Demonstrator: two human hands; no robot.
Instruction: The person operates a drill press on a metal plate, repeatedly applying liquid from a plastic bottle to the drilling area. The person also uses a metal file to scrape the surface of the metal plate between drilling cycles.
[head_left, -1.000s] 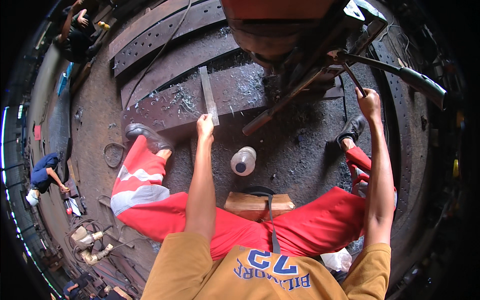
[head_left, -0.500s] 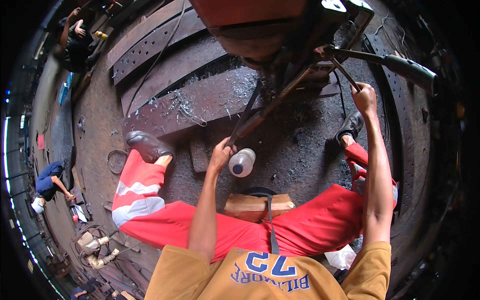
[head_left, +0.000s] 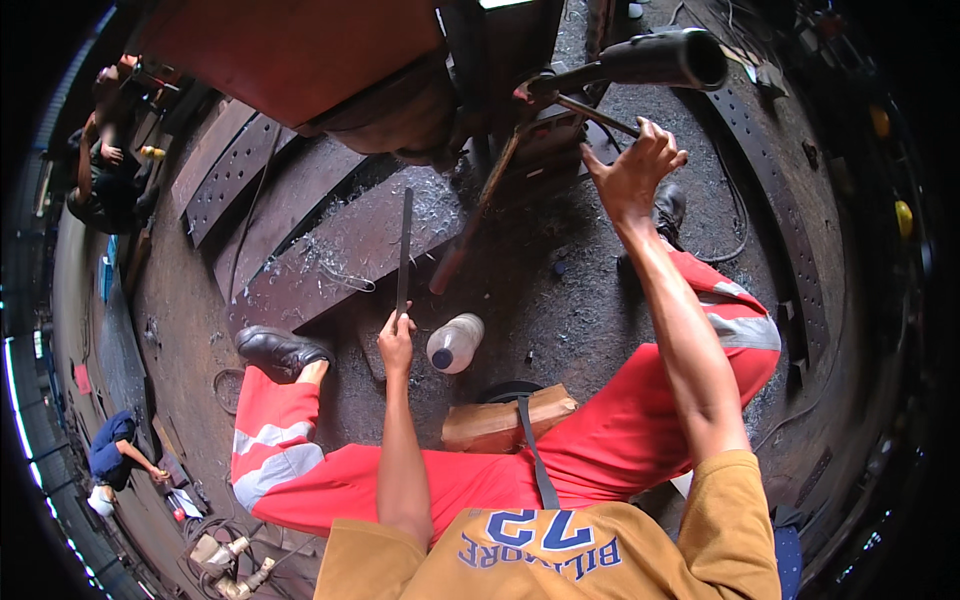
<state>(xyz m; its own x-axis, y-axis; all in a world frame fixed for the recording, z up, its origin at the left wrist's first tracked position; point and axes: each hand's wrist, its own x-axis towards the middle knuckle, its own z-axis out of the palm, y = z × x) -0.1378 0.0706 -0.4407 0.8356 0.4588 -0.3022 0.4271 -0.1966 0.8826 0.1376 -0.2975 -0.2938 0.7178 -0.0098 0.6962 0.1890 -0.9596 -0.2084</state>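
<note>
My left hand is closed round the lower end of a flat dark metal bar, which points away from me above the floor. My right hand is raised at the thin metal rod of the machine's handle hub, fingers spread and thumb apart. Its fingertips are at the rod's end; whether they touch it I cannot tell. A thick dark tubular handle sticks out from the same hub. Above stands the red machine, partly cut off by the frame. Another long handle slants down from it toward me.
A clear plastic bottle with a dark cap lies between my legs, near a wooden block. Steel plates with metal shavings lie ahead. A perforated beam runs along the right. Another person bends over at the left.
My right hand has opened from its grip on the rod. My left hand has drawn the bar back, away from the slanting handle. The view has shifted, and the handles have turned.
</note>
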